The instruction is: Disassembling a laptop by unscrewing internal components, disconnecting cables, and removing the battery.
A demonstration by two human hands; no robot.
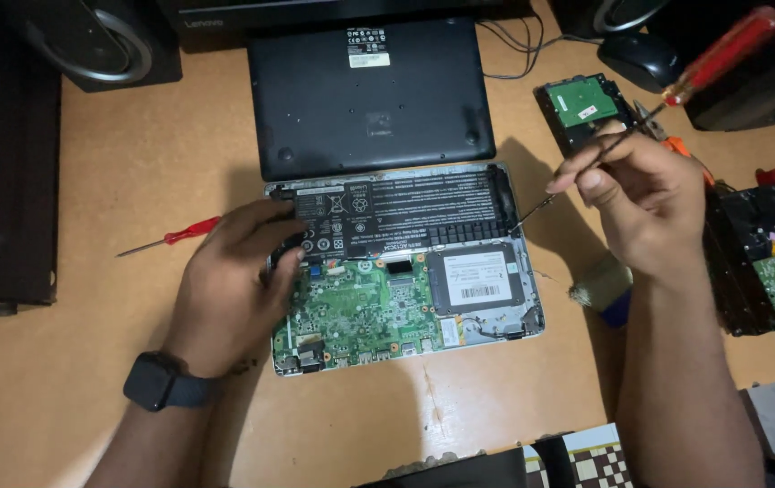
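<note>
Right hand (645,203) grips red-handled screwdriver (676,95); left hand (238,280) presses open laptop (405,271), fingers curled.

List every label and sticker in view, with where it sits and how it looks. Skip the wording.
Cover sticker: top of the removed black bottom cover, small white-and-dark rectangle.
Battery label: across the black battery, wide, white print.
Drive label: on the dark square drive, white with a barcode.
Board sticker: on the green hard-drive board, small, white.

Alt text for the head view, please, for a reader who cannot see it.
An opened laptop lies on a wooden desk: the right hand holds a red-handled screwdriver at its edge, and the left hand rests on its black battery.
</note>
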